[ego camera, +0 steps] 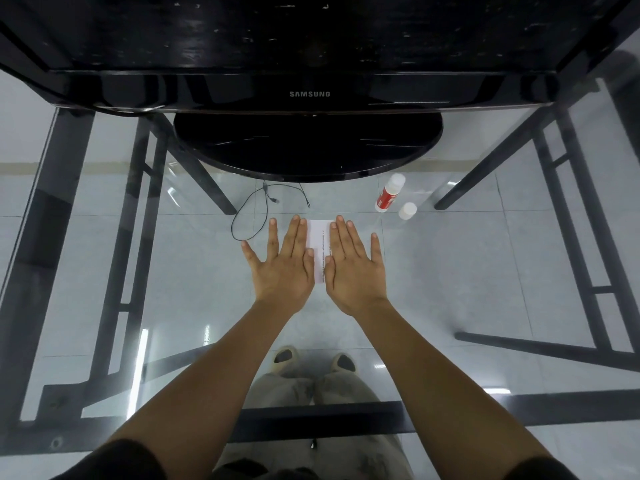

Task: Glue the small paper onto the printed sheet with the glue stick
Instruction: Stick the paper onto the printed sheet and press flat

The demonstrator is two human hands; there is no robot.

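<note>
A white printed sheet [319, 245] lies on the glass table, mostly hidden under my two hands; only a narrow strip with a line of small text shows between them. My left hand [282, 263] lies flat, palm down, fingers spread, over the sheet's left part. My right hand [356, 265] lies flat the same way over its right part. I cannot tell the small paper apart from the sheet. The red-and-white glue stick [389, 192] lies uncapped on the glass at the far right of the hands, with its white cap [407, 211] standing beside it.
A black Samsung monitor [309, 94] on a round black base [308, 147] stands just beyond the hands. A thin black cable [266, 202] loops under the glass. The table's dark metal frame [571, 237] and my feet show through the glass.
</note>
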